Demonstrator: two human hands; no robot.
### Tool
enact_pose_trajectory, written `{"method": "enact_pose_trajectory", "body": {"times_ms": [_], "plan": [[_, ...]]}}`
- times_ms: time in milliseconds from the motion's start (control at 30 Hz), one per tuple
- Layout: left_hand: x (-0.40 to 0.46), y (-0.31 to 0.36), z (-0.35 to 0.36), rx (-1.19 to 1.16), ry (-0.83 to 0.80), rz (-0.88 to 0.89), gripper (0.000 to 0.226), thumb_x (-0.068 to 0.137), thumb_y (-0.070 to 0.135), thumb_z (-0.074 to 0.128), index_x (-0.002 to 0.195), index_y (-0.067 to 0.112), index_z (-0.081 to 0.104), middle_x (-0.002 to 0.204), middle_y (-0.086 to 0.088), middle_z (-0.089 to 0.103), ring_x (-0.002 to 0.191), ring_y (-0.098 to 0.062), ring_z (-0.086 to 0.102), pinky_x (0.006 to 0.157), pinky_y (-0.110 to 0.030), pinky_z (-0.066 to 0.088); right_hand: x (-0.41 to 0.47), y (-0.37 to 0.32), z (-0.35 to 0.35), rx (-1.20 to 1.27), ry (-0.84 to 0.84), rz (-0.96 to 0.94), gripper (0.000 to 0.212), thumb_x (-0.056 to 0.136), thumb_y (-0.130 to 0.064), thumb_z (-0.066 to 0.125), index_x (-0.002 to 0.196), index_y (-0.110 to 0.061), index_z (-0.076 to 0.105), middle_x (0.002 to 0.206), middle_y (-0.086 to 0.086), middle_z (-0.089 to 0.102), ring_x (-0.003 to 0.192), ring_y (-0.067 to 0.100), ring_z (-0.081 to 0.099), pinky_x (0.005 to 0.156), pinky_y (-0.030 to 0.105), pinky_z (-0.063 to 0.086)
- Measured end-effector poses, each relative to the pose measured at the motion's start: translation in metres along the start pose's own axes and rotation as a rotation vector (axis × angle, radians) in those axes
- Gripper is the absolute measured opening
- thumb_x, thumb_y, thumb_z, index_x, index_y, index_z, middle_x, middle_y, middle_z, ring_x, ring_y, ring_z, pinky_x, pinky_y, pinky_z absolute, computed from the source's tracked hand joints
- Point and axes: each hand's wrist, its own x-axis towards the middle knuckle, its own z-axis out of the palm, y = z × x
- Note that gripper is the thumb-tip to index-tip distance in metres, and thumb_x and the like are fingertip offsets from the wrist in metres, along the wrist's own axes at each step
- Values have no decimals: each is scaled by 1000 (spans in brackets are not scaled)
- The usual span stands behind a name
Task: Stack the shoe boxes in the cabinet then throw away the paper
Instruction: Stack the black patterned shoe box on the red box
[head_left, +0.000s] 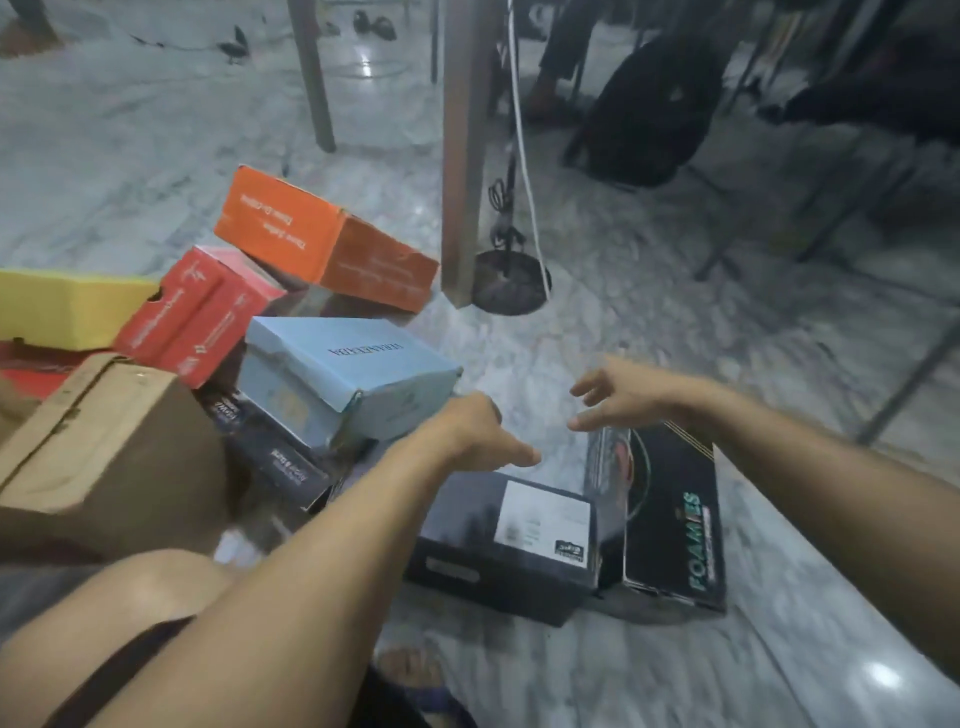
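**A leaning pile on the left, two empty hands above the dark boxes**

We begin at the left edge of the frame. There the yellow box (62, 306), the red box (192, 317) and the brown carton (104, 441) lean on each other, and the orange box (322, 239) sits tilted above them, near the middle of the frame. In our judgement this heap can slide if we pull one box out from below, because the upper ones rest on corners and not on flat sides. The light blue box (348, 374) lies on a black box (270, 447) and is also tilted, so it may tip toward the floor (519, 338).

In the centre our left hand (478, 431) is half open, fingers loosely curled, and it holds nothing. It hovers just beside the right corner of the light blue box and above the dark box with the white label (509, 540).

More to the right, our right hand (623, 395) is open, fingers spread, also empty. The black box printed FOAMES (670, 514) stands just below it, touching the labelled box. Taking both together, they could slip apart.

No cabinet and no paper show here.
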Motion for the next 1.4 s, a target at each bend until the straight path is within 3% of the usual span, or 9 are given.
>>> {"method": "enact_pose_trajectory", "body": {"times_ms": [133, 233, 433, 700, 933, 1033, 1133, 1333, 1400], "plan": [[11, 18, 52, -109, -95, -16, 47, 76, 47, 74, 101, 8, 63, 96, -5, 64, 87, -21, 61, 75, -31, 49, 0, 52, 10, 19, 276, 88, 62, 71, -52, 73, 120, -15, 65, 121, 3, 67, 105, 22, 63, 82, 29, 47], [14, 27, 81, -140, -112, -33, 38, 78, 43, 73, 71, 12, 53, 74, -3, 53, 67, -19, 51, 65, -31, 45, 2, 74, 17, 114, 373, 225, 67, 67, -51, 75, 121, -14, 62, 124, 7, 63, 112, 29, 59, 91, 39, 51], [15, 26, 106, -108, -55, 11, 39, 83, 36, 70, 107, 6, 64, 110, -11, 66, 99, -27, 64, 88, -39, 54, 20, 90, 38, 171, 301, 477, 125, 59, -67, 79, 155, -29, 10, 161, 17, -1, 145, 45, 10, 114, 57, 28], [16, 30, 121, -299, -297, -44, 27, 87, 30, 61, 75, 6, 64, 71, -12, 66, 66, -34, 69, 66, -40, 59, 27, 99, 52, 258, 366, 565, 121, 53, -62, 77, 152, -23, 19, 151, 18, 20, 131, 42, 41, 100, 45, 45], [17, 39, 119, -605, -371, -123, 37, 91, 36, 64, 97, 0, 59, 89, -18, 64, 61, -27, 64, 61, -37, 52, 6, 97, 2, 321, 552, 512, 116, 47, -66, 70, 149, -28, 28, 156, 15, 21, 133, 43, 39, 104, 46, 41], [9, 49, 114, -702, -401, -133, 39, 89, 46, 63, 90, 8, 58, 105, -18, 60, 78, -29, 68, 56, -32, 56, -6, 89, -29, 326, 640, 491, 118, 44, -67, 68, 149, -31, 28, 155, 16, 24, 136, 40, 36, 108, 45, 39], [3, 58, 109, -898, -421, -160, 43, 89, 47, 63, 106, 10, 51, 117, -22, 54, 100, -38, 66, 74, -48, 60, -17, 74, -51, 343, 714, 476, 124, 37, -69, 66, 149, -31, 26, 153, 16, 24, 135, 40, 37, 108, 46, 40], [3, 67, 95, -1226, -184, -207, 53, 88, 49, 63, 126, 13, 53, 127, -11, 52, 122, -34, 51, 83, -55, 55, -35, 44, -71, 502, 784, 424, 137, 54, -62, 79, 151, -38, -15, 162, 17, -6, 144, 44, 21, 111, 54, 34], [4, 63, 89, -1339, -13, -255, 53, 86, 46, 67, 125, 12, 55, 125, -8, 58, 114, -29, 54, 87, -58, 53, -36, 33, -70, 605, 757, 414, 143, 50, -60, 81, 147, -43, -23, 162, 13, -12, 142, 44, 24, 98, 62, 44]]}}
